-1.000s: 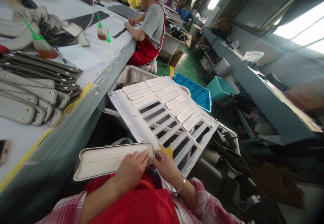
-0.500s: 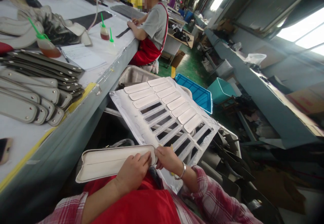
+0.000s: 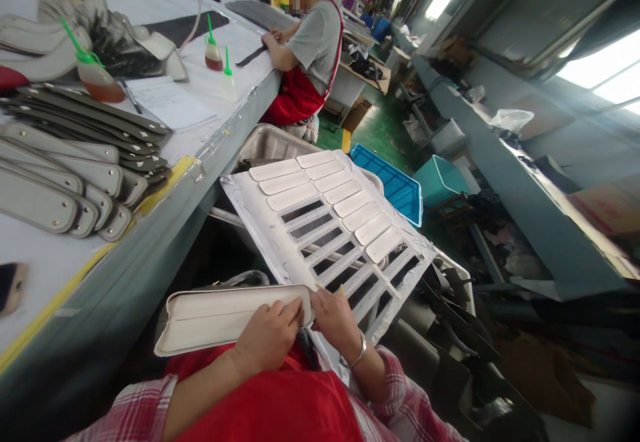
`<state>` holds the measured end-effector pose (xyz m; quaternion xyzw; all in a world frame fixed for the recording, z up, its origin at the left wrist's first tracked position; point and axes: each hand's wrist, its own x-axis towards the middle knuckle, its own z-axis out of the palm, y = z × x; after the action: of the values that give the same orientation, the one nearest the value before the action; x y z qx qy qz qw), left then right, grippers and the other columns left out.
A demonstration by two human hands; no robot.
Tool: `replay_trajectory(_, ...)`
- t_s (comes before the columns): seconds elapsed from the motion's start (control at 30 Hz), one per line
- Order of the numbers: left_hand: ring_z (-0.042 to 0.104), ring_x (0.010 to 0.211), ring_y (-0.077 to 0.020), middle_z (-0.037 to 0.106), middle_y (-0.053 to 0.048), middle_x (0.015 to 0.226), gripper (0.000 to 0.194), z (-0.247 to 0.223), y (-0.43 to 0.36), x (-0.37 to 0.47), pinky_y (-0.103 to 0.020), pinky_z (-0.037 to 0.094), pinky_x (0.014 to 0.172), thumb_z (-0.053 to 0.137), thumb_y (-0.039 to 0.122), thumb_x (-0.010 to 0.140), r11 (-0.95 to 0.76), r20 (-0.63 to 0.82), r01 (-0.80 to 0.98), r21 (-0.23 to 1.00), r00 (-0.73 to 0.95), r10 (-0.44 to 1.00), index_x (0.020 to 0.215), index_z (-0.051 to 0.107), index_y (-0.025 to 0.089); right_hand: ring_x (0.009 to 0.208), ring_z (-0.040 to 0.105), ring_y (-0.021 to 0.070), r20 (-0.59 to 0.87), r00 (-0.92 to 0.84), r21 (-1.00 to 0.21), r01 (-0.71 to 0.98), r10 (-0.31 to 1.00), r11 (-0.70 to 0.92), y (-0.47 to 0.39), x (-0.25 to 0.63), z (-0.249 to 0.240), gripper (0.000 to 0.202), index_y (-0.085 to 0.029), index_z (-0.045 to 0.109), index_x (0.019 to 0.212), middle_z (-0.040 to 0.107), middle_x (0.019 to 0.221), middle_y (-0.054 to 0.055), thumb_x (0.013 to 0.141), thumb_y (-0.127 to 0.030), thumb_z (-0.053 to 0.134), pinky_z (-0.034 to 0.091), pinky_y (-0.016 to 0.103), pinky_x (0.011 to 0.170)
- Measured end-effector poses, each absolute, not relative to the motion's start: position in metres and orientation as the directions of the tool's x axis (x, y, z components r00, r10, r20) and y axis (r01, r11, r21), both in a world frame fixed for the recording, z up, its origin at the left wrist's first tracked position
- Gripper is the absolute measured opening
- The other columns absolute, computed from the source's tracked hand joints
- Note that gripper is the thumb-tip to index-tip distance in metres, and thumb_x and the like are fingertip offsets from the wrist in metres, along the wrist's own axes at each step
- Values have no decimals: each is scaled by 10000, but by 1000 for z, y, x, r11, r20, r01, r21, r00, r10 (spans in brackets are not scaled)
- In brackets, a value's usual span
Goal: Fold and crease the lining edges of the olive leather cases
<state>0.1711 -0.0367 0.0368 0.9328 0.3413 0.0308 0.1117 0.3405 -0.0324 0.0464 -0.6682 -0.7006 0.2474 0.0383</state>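
Observation:
A long cream-coloured piece, perhaps leather [image 3: 210,322], with a rounded right end and a thin dark edge, lies across my lap above the red apron [image 3: 280,409]. My left hand [image 3: 270,337] is closed on it near the rounded end, fingers resting on its pale face. At the very tip, my right hand [image 3: 336,319] pinches the piece's edge between thumb and fingers. A small yellowish tip [image 3: 341,290] shows behind the right hand; what it belongs to is unclear. Just beyond sits a white slotted board [image 3: 250,209], bearing several pale rounded strips [image 3: 286,183].
On the left table [image 3: 80,265] are stacked strap pieces [image 3: 45,192] with rivets, bottles with green nozzles [image 3: 97,79], paper [image 3: 167,103] and a phone [image 3: 13,287]. A co-worker [image 3: 313,42] sits further along. Blue crate [image 3: 390,182] and dark sheets [image 3: 425,355] lie to the right.
The whole view has shifted slightly. Both hands stay at the rounded end of the cream piece; the right wrist has turned a little, its forearm now steeper.

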Motion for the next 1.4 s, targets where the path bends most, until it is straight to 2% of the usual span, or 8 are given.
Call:
replay_trajectory(0.17, 538, 888, -204, 503, -43, 1292, 360, 42, -34, 169, -324, 436, 651, 415, 150, 825, -718, -45, 653, 243, 747, 664, 1147, 569, 190, 665, 570, 143, -220, -166, -272, 957, 961, 103, -38, 333, 44, 234, -136, 525, 740, 616, 725, 87, 893, -180, 353, 394, 249, 627)
replay_trajectory(0.27, 538, 907, -206, 505, -35, 1291, 366, 42, -34, 168, -326, 444, 667, 414, 146, 827, -709, -54, 657, 257, 742, 668, 1160, 559, 193, 603, 566, 125, -269, -99, -494, 868, 958, -49, -37, 337, 42, 361, -157, 492, 669, 599, 640, 56, 924, -321, 297, 413, 237, 598)
replay_trajectory(0.4, 541, 910, -201, 522, -21, 1272, 355, 41, -34, 167, -323, 449, 681, 427, 161, 833, -699, -49, 663, 268, 734, 677, 1160, 554, 216, 458, 559, 128, -564, -16, -739, 457, 826, -496, -32, 344, 36, 453, -159, 482, 701, 542, 490, 7, 895, -491, 243, 458, 243, 490)
replay_trajectory(0.53, 546, 891, -201, 522, -21, 1273, 354, 42, -34, 167, -319, 445, 670, 447, 148, 819, -695, -40, 670, 262, 726, 686, 1144, 564, 228, 481, 599, 147, -713, -125, -701, 147, 690, -698, -24, 354, 35, 299, -152, 486, 732, 570, 521, -2, 827, -430, 428, 498, 267, 498)
replay_trajectory(0.83, 538, 869, -196, 508, -13, 1289, 353, 35, -35, 166, -312, 433, 666, 459, 161, 817, -693, -26, 672, 261, 722, 691, 1142, 560, 256, 566, 628, 109, -688, -481, -594, -57, 543, -802, -15, 380, 14, 346, -164, 442, 829, 621, 640, -9, 719, -415, 653, 509, 222, 554)
replay_trajectory(1.0, 537, 876, -196, 496, -17, 1302, 358, 35, -32, 166, -315, 437, 667, 459, 169, 814, -699, -47, 664, 265, 734, 678, 1150, 554, 247, 544, 627, 107, -683, -524, -586, -22, 509, -810, -8, 383, 8, 368, -155, 452, 839, 620, 623, -19, 700, -412, 676, 516, 216, 529)
replay_trajectory(1.27, 540, 864, -197, 482, -31, 1313, 390, 35, -29, 170, -308, 443, 647, 442, 133, 815, -721, -74, 649, 244, 754, 653, 1175, 546, 239, 518, 630, 125, -787, -403, -602, 335, 467, -725, 12, 373, 31, 207, -136, 492, 755, 629, 522, 12, 754, -299, 621, 531, 225, 516)
replay_trajectory(1.4, 549, 849, -201, 487, -26, 1308, 397, 37, -30, 173, -306, 455, 631, 441, 114, 812, -719, -85, 658, 225, 748, 658, 1171, 551, 243, 511, 635, 137, -819, -354, -567, 383, 451, -729, 15, 369, 36, 159, -147, 468, 706, 617, 489, 3, 778, -221, 589, 533, 226, 489)
